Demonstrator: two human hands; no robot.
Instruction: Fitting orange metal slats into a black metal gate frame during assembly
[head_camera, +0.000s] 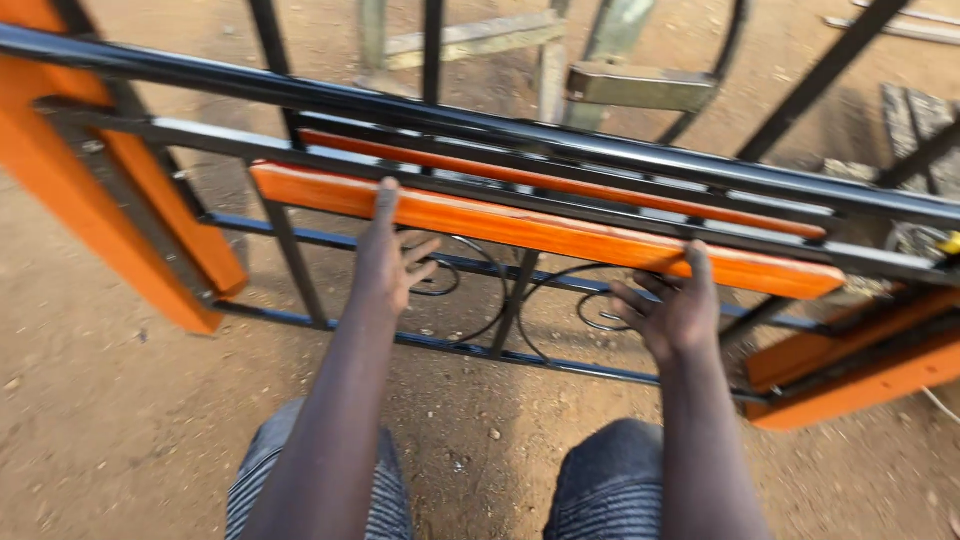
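A long orange-painted wooden slat (540, 232) lies across a black metal frame (520, 130). My left hand (388, 258) reaches up to the slat's left part, thumb pressed on its face and fingers spread below it. My right hand (672, 308) is at the slat's right part, thumb on its lower edge and fingers curled underneath. A second, thinner orange slat (560, 182) sits just behind, between the black bars. Black wire scrolls (560, 300) curl inside the frame under the slats.
Thick orange boards stand at the left (110, 220) and lower right (860, 375) of the frame. Bare sandy ground (120, 430) lies below. Weathered timber pieces (640, 85) rest beyond the frame. My knees in dark trousers (610, 480) are at the bottom.
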